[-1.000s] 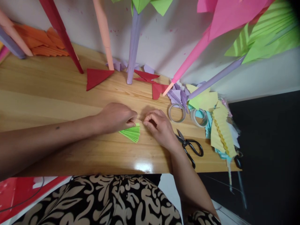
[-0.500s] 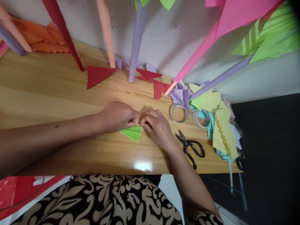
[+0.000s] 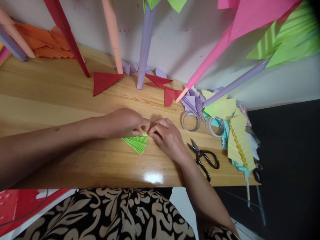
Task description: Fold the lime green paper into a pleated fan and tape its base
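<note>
A bright green pleated paper fan (image 3: 136, 144) spreads below my left hand (image 3: 128, 122), its folds toward the table's front edge. My left hand is closed over the upper end of the fan, which the fingers partly hide. Just to the right, my right hand (image 3: 167, 137) is closed in a pinch, its fingertips almost meeting those of my left. Whatever lies between the right fingertips is too small to make out. Black-handled scissors (image 3: 203, 157) lie with their blades parted, to the right of my right wrist.
Two tape rolls (image 3: 190, 121) sit beyond the scissors, near purple pleated paper (image 3: 191, 101) and yellow paper pieces (image 3: 238, 140). Red folded paper (image 3: 106, 82) lies toward the wall. Rolled paper sticks, among them a pink one (image 3: 210, 55), lean on the wall. The wooden table (image 3: 75, 163) ends close to my body.
The green fan has shifted slightly left and turned a little along with my left hand. My right hand has barely moved and remains pinched.
</note>
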Demonstrator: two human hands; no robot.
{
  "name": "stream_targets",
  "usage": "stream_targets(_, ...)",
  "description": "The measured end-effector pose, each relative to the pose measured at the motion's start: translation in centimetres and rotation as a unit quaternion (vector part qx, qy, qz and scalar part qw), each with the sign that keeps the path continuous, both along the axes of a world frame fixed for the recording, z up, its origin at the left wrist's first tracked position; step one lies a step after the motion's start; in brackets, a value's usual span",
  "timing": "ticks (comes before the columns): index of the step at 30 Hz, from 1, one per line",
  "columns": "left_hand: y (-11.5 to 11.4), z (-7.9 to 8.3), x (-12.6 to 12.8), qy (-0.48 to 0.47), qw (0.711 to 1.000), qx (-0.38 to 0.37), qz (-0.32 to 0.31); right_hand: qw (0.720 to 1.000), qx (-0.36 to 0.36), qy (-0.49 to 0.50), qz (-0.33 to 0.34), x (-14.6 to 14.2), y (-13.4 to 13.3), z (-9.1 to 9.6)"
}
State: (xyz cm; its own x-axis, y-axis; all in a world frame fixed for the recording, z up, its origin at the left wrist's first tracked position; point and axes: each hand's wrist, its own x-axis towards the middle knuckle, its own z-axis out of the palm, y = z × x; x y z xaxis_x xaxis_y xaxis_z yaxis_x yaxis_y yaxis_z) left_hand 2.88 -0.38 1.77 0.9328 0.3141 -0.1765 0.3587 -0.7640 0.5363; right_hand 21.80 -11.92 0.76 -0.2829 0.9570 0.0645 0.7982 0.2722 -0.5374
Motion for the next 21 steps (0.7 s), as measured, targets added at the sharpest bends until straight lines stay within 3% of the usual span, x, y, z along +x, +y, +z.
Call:
stream_targets(10,0.0,-0.4,0.1,-0.002,1.000,-0.001,0.001,1.000,0.015,0.010,-0.003,-0.4,-0.2,-0.3)
stream_targets(16,0.3,-1.4,-0.3,-0.068,0.997,0.006,-0.048,1.000,0.008,0.010,0.003,-0.4,-0.1,-0.1)
stream_targets(21,0.3,-1.1,-0.4,-0.050,0.997,0.008,-0.057,1.000,0.005,0.009,0.001,-0.5,0.0,-0.1)
